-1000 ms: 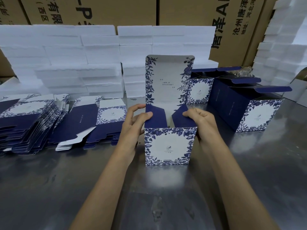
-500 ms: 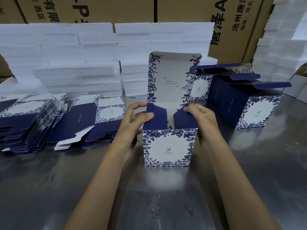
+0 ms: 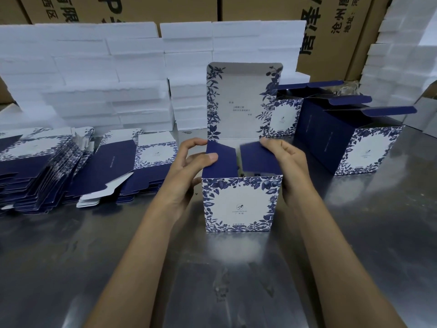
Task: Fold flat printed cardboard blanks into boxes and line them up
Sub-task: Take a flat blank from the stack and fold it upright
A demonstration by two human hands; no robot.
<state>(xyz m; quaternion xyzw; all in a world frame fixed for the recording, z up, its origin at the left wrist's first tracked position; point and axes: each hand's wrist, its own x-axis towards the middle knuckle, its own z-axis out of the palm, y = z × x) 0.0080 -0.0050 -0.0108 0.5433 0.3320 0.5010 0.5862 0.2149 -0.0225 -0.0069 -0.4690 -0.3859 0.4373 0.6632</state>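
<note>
From the head view, a half-built box stands upright near the middle of the steel bench, its tall lid flap raised at the back. The left hand pinches the left side flap between thumb and fingers. The right hand has its grip curled round the right side flap and the box wall.

To do this step well, I would fold both side flaps level across the opening, creasing along the top edge, and keep the box square on the bench before bringing the lid flap down.

Counted: one box in hand; at least three finished boxes in a row toward the right back edge, lids open; two spread stacks of flat blanks along the left side, sheets too many to count. White foam blocks line the back edge.
</note>
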